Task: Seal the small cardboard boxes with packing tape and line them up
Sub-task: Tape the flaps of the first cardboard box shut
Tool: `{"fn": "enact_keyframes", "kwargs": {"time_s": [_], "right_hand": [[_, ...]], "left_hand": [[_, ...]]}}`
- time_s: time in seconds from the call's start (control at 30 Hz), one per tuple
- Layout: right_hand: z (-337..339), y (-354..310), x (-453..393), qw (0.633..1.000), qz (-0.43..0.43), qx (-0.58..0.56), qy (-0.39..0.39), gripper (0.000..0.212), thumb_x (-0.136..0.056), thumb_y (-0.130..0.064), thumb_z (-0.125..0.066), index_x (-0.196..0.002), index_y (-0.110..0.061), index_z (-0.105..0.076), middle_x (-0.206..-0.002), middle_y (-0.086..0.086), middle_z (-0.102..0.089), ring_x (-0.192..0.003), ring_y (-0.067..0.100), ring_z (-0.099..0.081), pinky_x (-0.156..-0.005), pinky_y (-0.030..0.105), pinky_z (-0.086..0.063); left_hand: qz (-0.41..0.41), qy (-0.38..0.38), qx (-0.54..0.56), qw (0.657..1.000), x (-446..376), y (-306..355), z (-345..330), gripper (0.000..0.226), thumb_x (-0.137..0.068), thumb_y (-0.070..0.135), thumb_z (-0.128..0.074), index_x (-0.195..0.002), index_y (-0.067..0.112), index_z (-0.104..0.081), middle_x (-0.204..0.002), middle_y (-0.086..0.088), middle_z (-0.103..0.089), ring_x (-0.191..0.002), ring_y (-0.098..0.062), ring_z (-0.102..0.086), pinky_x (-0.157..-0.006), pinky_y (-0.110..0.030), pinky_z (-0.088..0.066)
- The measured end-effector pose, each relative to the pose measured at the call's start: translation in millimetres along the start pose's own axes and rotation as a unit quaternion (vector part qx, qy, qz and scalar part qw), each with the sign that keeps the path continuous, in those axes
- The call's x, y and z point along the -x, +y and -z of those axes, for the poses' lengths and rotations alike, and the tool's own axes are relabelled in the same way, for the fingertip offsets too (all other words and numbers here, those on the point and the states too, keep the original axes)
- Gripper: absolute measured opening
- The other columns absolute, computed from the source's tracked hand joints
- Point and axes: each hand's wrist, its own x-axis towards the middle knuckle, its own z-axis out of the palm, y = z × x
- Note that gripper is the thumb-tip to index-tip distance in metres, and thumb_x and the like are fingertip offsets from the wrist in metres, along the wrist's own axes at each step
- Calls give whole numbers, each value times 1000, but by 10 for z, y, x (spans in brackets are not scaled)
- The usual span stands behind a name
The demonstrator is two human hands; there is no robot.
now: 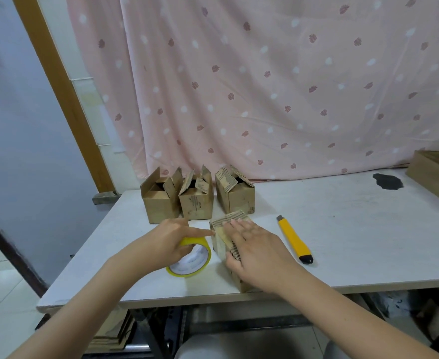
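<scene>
- Cardboard box [219, 244] with its flaps folded down sits near the front edge of the white table [342, 242], just right of the tape roll.
- Right hand [257, 255] lies flat on top of this box, fingers straight and close together, pressing the flaps down; the thumb rests against the box's near side.
- Left hand [161, 242] curls over the yellow tape roll [191, 260] and grips it, while the index finger points out straight and touches the box's upper left edge.
- Three more small boxes stand in a row behind: left open box [157, 200], middle open box [196, 200], right box [235, 193], all with flaps raised.
- Yellow utility knife [295, 239] lies on the table just right of the right hand, apart from it.
</scene>
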Motion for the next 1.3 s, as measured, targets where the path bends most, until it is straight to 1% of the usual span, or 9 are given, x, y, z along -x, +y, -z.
{"fn": "enact_keyframes", "kwargs": {"time_s": [0.13, 0.27, 0.37, 0.43, 0.57, 0.77, 1.03, 1.17, 1.3], "right_hand": [[-25, 1, -10, 1000, -3, -6, -21, 71, -97, -53, -11, -158, -18, -12, -164, 4, -10, -152, 14, -7, -109, 22, 12], [-1, -56, 31, 999, -27, 20, 14, 76, -90, -53, -14, -147, -14, -44, -152, 4, -41, -144, 13, -33, -112, 27, -2], [-27, -51, 35, 999, -31, -23, 11, 83, -85, -58, -5, -154, -18, -30, -160, -2, -25, -149, 10, -20, -110, 20, 3], [-27, -24, 27, 999, -38, -23, 10, 95, -77, -64, 2, -155, -20, -27, -161, -3, -24, -149, 10, -18, -115, 20, -7], [16, -23, 27, 997, -63, -32, -12, 106, -68, -74, 2, -154, -22, -29, -161, -5, -25, -149, 9, -19, -117, 24, -20], [183, -84, 2, 995, -64, -72, -22, 73, -95, -65, -36, -154, -22, -27, -160, -6, -27, -147, 10, -20, -113, 27, -26], [-3, -18, -201, 995, -39, 31, -88, 64, -103, -46, -16, -156, -10, -15, -164, 8, -14, -151, 20, -10, -122, 33, 0], [-17, 0, -213, 996, -41, 17, -79, 106, -72, -61, 19, -155, -10, -21, -162, 9, -20, -151, 21, -14, -123, 36, -4], [31, -30, -190, 995, -54, -34, -71, 87, -88, -60, 6, -153, -13, -28, -162, 6, -23, -150, 20, -16, -122, 33, -6]], "left_hand": [[10, 7, -7, 1000, 31, 33, -76, 53, -104, 24, -47, -143, 57, -33, -89, 3, -43, -81, -17, -46, -66, -10, -30], [22, -7, -19, 1000, 72, 90, -196, 68, -104, 18, -41, -139, 66, -7, -91, -3, -43, -85, -25, -51, -76, -28, -40], [37, 8, -36, 999, 42, 100, -245, 72, -103, 15, -39, -138, 65, -2, -84, 1, -35, -83, -25, -49, -71, -29, -38], [42, 18, -47, 998, 17, 102, -263, 73, -102, 13, -39, -138, 62, 1, -79, 5, -29, -79, -22, -43, -64, -27, -32], [40, 41, -32, 998, 7, 107, -327, 68, -104, 18, -39, -139, 62, -2, -78, 6, -29, -69, -14, -35, -58, -17, -27], [39, 56, 5, 998, 17, 137, -392, 66, -104, 20, -41, -140, 63, -6, -78, 5, -32, -64, -8, -30, -56, -16, -26], [62, 88, 61, 992, 16, 176, -423, 71, -97, 21, -49, -146, 61, -19, -84, 4, -44, -76, -18, -49, -65, -27, -40], [59, 88, 80, 991, 78, 130, -427, 60, -97, 26, -53, -144, 58, -33, -85, 13, -41, -75, -10, -45, -60, -15, -32], [58, 77, 78, 992, 69, 173, -445, 57, -101, 24, -48, -148, 52, -33, -83, 14, -33, -73, -9, -39, -59, -15, -29]]}}
